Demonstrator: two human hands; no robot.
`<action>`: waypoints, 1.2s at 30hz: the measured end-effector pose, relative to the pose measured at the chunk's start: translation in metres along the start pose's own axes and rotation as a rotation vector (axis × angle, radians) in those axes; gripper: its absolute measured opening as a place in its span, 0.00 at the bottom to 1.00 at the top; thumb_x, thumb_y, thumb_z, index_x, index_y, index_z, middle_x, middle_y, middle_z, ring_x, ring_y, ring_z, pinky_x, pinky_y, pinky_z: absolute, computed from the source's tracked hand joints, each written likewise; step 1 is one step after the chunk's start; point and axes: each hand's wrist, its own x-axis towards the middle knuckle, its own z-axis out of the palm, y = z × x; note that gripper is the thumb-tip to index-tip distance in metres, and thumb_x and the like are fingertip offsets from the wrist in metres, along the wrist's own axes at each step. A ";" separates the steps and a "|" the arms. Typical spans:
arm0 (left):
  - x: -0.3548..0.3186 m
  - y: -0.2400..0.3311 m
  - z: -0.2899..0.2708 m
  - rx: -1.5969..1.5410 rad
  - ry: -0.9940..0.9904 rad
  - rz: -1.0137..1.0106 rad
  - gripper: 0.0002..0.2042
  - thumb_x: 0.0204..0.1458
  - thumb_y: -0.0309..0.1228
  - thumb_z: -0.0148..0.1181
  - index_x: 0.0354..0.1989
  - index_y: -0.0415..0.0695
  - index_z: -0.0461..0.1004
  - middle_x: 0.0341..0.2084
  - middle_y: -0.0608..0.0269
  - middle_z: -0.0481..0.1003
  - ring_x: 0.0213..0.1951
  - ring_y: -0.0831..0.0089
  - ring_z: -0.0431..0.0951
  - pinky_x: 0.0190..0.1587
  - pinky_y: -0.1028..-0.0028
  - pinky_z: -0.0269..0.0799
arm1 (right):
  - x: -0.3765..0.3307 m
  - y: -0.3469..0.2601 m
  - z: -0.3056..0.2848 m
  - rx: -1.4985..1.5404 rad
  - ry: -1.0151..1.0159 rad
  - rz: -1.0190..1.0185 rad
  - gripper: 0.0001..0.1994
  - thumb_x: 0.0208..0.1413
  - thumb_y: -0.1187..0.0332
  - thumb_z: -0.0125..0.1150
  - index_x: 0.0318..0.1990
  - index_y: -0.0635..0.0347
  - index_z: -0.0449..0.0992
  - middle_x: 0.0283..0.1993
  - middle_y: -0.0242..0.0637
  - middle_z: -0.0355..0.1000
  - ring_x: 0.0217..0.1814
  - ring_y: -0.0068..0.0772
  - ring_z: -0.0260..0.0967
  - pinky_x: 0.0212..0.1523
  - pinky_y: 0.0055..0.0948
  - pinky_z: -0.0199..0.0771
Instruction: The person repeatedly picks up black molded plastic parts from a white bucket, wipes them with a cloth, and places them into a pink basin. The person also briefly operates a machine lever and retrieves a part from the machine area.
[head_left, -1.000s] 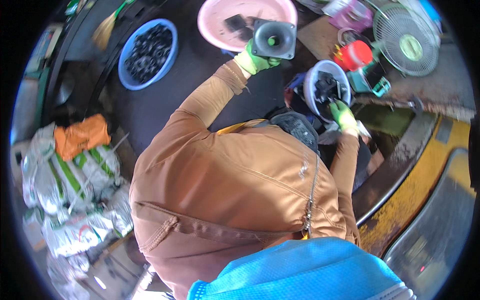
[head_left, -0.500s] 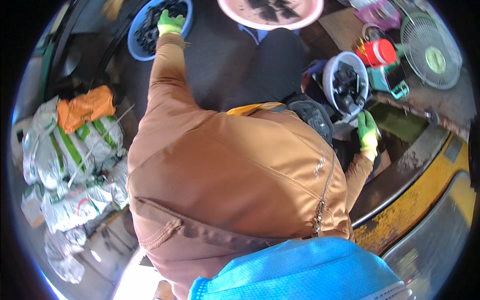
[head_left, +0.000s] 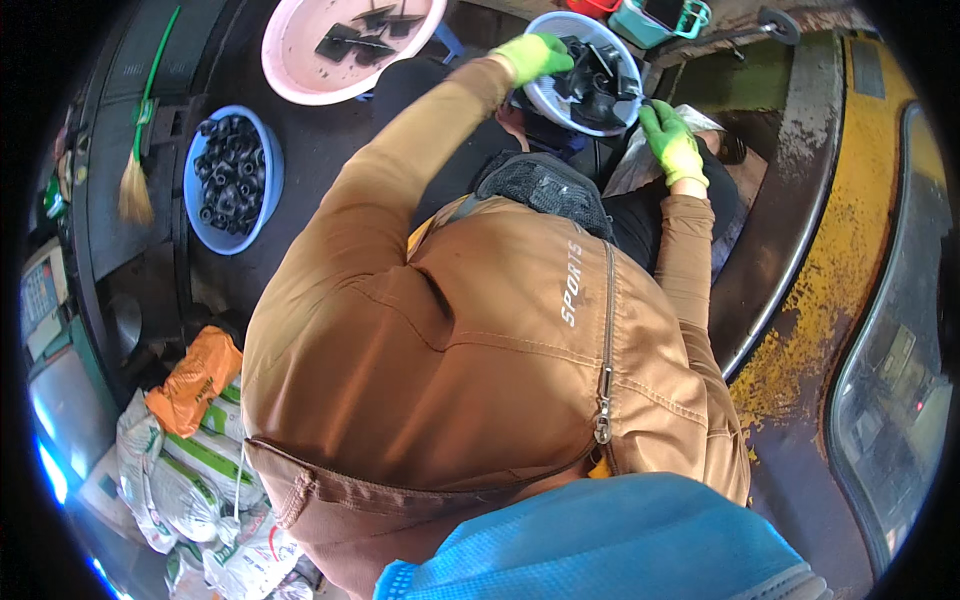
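My left hand (head_left: 535, 57), in a green glove, reaches over the left rim of a pale blue basin (head_left: 532, 98) at the upper middle. Its fingers stretch toward the black angular parts (head_left: 595, 85) heaped inside, and I see nothing held in it. To the right of that rim is my right hand (head_left: 673, 142), also gloved in green. Its fingers are extended upward by the basin's lower right side, and a dark thing lies close behind the fingertips. A larger blue basin (head_left: 273, 185) at the left holds many small black ring-shaped parts (head_left: 232, 175).
A pink basin (head_left: 283, 70) with several flat black pieces stands at the top. Left are a broom (head_left: 135, 185), an orange bag (head_left: 197, 380) and stuffed white sacks (head_left: 190, 490). A worn yellow machine frame (head_left: 800, 330) runs along the right; a teal basket (head_left: 640, 25) is at the top.
My left hand has moved from the left basin of small black parts to the right-hand basin. My right hand has risen alongside that basin. The view has turned toward the right.
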 end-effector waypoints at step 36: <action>-0.106 0.172 -0.020 -0.523 0.291 0.515 0.20 0.42 0.29 0.71 0.46 0.41 0.76 0.41 0.62 0.78 0.44 0.74 0.77 0.50 0.73 0.72 | -0.058 -0.080 0.023 0.732 0.510 -0.393 0.20 0.62 0.65 0.55 0.59 0.64 0.67 0.53 0.42 0.73 0.52 0.37 0.71 0.53 0.32 0.70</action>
